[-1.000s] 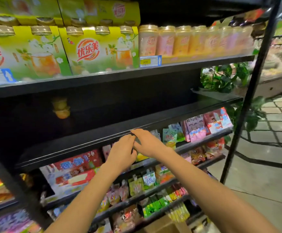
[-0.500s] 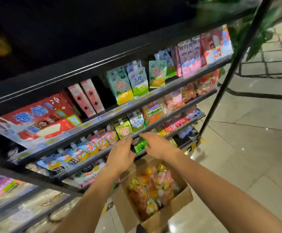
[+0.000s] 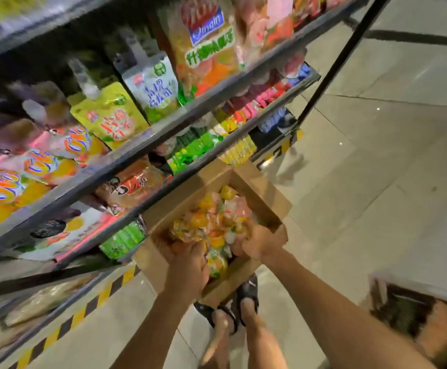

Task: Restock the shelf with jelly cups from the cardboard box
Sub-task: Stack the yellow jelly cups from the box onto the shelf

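1. We are reaching both hands down into the cardboard box (image 3: 259, 187), which is standing open on the floor (image 3: 377, 155) in front of the shelf (image 3: 163, 129), just ahead of our sandalled feet (image 3: 246, 291).
2. The jelly cups (image 3: 214, 222) are lying in a loose, mixed heap inside the box: orange, yellow, pink and white, packed against one another.
3. The left hand (image 3: 187, 265) is resting on the near side of the heap with its fingers bent down into the cups; whether it is gripping any yet, we cannot tell, as the fingertips are buried and the frame is blurred.
4. The right hand (image 3: 262, 241) is curling over the right side of the heap, close to the box wall; its grip is likewise hidden.
5. To do this step well, we are judging it best to scoop from both sides toward the middle, so that the two hands are cradling a cluster rather than pinching single cups.
6. We are keeping the load modest: smooth, rounded cups are likely to slip out between the fingers on the lift.
7. We are lifting straight up, clear of the box flaps, before turning to the shelf, whose lower tiers are crowded with pouches (image 3: 110, 121) and bags.
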